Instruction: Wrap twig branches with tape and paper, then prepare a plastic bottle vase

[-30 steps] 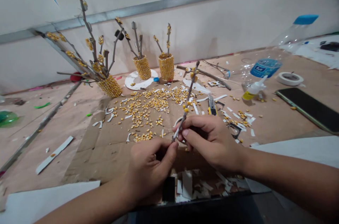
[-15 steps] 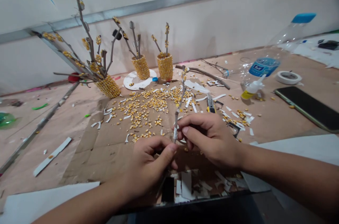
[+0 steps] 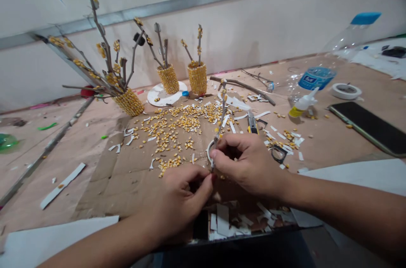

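A thin twig [image 3: 222, 109] stands nearly upright between my hands, leaning slightly right at its top, with a pale wrapped band low on it. My left hand [image 3: 188, 187] pinches its lower end between thumb and forefinger. Just above, the fingers of my right hand [image 3: 249, 164] close round the twig and cover most of the pale band. Behind my right fingertips a white ring [image 3: 209, 149] is partly hidden. Loose corn kernels [image 3: 187, 124] and white paper scraps lie on the cardboard [image 3: 117, 183] beyond my hands.
Three kernel-covered pots with twigs [image 3: 128, 102] stand at the back. On the right are a glue bottle [image 3: 303, 105], a clear plastic bottle [image 3: 317, 77], a tape roll [image 3: 345, 90] and a phone [image 3: 371, 126]. A box cutter [image 3: 252, 123] lies beyond my right hand.
My right hand has moved slightly left and its fingers have closed over the pale band. The twig's top has shifted right. My left hand keeps its pinch on the lower end.
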`<state>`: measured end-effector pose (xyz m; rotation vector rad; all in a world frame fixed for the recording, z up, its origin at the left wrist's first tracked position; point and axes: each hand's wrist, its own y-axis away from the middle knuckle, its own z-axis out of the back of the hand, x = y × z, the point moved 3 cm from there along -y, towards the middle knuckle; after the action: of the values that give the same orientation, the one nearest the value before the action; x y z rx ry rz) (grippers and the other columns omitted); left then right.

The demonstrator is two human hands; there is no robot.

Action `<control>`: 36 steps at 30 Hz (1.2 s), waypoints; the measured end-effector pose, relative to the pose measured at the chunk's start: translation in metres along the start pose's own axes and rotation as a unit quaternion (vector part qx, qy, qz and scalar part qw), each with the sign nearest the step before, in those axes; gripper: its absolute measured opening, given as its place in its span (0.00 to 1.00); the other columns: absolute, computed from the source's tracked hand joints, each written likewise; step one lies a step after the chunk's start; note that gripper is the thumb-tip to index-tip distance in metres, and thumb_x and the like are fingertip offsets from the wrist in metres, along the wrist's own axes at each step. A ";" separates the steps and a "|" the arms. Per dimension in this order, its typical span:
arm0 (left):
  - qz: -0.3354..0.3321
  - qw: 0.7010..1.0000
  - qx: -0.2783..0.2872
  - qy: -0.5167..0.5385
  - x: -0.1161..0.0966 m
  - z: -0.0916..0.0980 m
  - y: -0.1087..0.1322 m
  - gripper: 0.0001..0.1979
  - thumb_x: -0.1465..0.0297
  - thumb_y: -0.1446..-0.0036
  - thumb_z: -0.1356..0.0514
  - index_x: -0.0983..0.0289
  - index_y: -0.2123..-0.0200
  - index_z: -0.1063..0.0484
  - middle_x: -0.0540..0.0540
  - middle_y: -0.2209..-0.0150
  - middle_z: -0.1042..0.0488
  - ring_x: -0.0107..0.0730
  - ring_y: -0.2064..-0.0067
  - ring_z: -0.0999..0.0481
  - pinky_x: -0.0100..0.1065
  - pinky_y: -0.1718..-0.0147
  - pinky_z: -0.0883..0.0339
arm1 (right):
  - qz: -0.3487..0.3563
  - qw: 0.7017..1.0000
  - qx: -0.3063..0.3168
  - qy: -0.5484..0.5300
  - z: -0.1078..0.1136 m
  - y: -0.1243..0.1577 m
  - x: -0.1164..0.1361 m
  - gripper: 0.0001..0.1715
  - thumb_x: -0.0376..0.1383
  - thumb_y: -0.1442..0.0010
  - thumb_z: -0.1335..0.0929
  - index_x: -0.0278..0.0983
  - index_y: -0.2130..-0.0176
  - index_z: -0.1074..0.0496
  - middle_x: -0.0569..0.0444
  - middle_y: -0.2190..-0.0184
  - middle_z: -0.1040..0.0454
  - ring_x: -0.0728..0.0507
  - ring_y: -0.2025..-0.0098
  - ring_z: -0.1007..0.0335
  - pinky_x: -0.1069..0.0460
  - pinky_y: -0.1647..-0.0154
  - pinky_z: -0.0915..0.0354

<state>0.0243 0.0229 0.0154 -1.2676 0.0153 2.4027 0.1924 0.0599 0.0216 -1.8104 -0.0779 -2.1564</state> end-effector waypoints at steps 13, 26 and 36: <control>0.082 0.989 0.007 0.126 0.008 0.000 0.004 0.17 0.67 0.30 0.43 0.62 0.73 0.24 0.48 0.78 0.24 0.24 0.77 0.26 0.25 0.74 0.33 | -0.033 0.991 0.129 -0.001 0.003 -0.001 -0.002 0.18 0.43 0.32 0.35 0.35 0.68 0.23 0.55 0.74 0.25 0.48 0.71 0.32 0.53 0.69 0.38; 0.033 0.994 0.036 0.096 -0.001 0.004 -0.002 0.20 0.70 0.30 0.47 0.63 0.75 0.26 0.47 0.77 0.25 0.23 0.75 0.27 0.24 0.72 0.35 | -0.062 0.990 0.100 -0.079 -0.001 0.000 -0.005 0.11 0.39 0.36 0.30 0.36 0.68 0.23 0.57 0.74 0.23 0.49 0.71 0.31 0.55 0.69 0.37; 0.040 0.998 -0.029 0.040 0.006 0.006 0.004 0.09 0.69 0.34 0.38 0.61 0.67 0.20 0.47 0.75 0.20 0.25 0.75 0.24 0.25 0.73 0.32 | -0.046 0.990 0.065 -0.117 0.001 -0.001 -0.008 0.07 0.36 0.36 0.29 0.37 0.66 0.23 0.59 0.74 0.26 0.52 0.75 0.35 0.55 0.71 0.37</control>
<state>0.0152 0.0231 0.0137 -1.4142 0.0208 2.4337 0.1944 0.0631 0.0138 -2.0080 -0.3548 -1.9375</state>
